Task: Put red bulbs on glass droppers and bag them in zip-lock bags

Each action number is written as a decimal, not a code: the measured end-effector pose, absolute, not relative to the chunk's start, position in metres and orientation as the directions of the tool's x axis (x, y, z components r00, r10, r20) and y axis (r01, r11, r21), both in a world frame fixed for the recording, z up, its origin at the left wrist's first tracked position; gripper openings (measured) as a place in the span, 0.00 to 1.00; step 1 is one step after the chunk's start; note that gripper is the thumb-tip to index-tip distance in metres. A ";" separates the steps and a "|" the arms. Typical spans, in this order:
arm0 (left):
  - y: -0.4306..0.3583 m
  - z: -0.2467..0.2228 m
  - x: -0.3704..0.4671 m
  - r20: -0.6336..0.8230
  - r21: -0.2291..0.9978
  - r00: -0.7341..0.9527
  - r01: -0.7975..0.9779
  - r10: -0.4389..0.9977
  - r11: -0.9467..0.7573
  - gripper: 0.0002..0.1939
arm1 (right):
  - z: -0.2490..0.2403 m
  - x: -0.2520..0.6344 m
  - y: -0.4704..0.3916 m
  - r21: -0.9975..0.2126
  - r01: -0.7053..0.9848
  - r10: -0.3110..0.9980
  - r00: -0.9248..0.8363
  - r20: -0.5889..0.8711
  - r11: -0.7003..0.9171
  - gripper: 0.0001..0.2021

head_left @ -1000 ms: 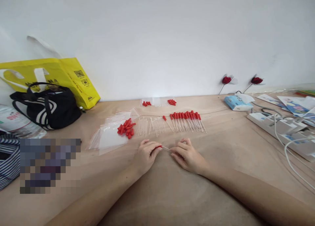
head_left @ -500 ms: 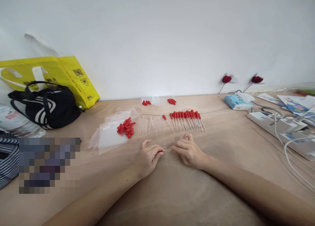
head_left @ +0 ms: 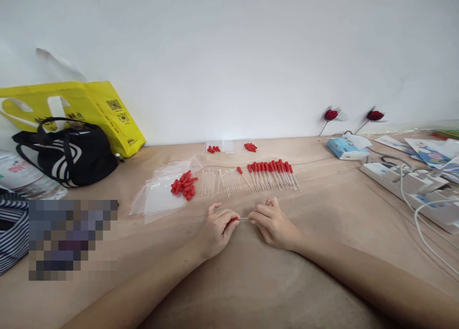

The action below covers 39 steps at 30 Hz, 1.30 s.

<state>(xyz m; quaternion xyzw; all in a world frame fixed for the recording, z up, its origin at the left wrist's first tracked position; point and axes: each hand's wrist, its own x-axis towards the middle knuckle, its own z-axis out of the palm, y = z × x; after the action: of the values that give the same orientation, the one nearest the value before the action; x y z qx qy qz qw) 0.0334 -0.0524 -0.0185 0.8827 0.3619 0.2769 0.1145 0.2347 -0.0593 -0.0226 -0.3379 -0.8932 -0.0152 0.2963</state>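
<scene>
My left hand (head_left: 219,229) pinches a red rubber bulb (head_left: 233,219) near the middle of the table. From the bulb a thin clear tube (head_left: 244,219) runs right into the closed fingertips of my right hand (head_left: 274,226). Behind my hands lies a row of clear tubes with red bulbs (head_left: 270,169), side by side. Left of that row are several bare clear tubes (head_left: 229,181) in two groups. A pile of loose red bulbs (head_left: 183,184) rests on clear zip bags (head_left: 158,202).
Small bags with red bulbs (head_left: 231,146) lie by the wall. At left stand a yellow bag (head_left: 118,123) and a black bag (head_left: 86,154). To the right are a tissue pack (head_left: 346,148), a power strip (head_left: 405,188) with cables, papers (head_left: 430,152) and two red flowers (head_left: 330,114).
My right hand has shifted very slightly, its fingertips now a little closer to my left hand along the tube. Both hands keep their hold.
</scene>
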 end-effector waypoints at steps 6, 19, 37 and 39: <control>-0.052 -0.018 0.033 0.398 0.384 0.622 0.555 0.675 -0.738 0.09 | -0.024 0.234 -0.057 -0.176 0.601 0.597 -0.626 0.502 0.779 0.12; -0.050 -0.018 0.032 0.395 0.368 0.643 0.544 0.656 -0.755 0.10 | -0.025 0.231 -0.055 -0.285 0.578 0.641 -0.637 0.428 0.765 0.11; -0.048 -0.009 0.028 0.471 0.264 0.533 0.675 0.703 -0.689 0.21 | -0.012 0.245 -0.024 -0.356 0.792 0.828 -0.310 0.467 0.497 0.10; -0.052 -0.005 0.029 0.355 0.231 0.684 0.596 0.637 -0.769 0.25 | -0.011 0.243 -0.006 -0.429 0.807 0.871 -0.199 0.448 0.405 0.09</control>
<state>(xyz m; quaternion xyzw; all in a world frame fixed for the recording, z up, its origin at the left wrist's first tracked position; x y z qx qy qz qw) 0.0288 -0.0519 -0.0047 0.9163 0.3366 0.2116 0.0486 0.2434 -0.0065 -0.0113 -0.5430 -0.7727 0.0494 0.3249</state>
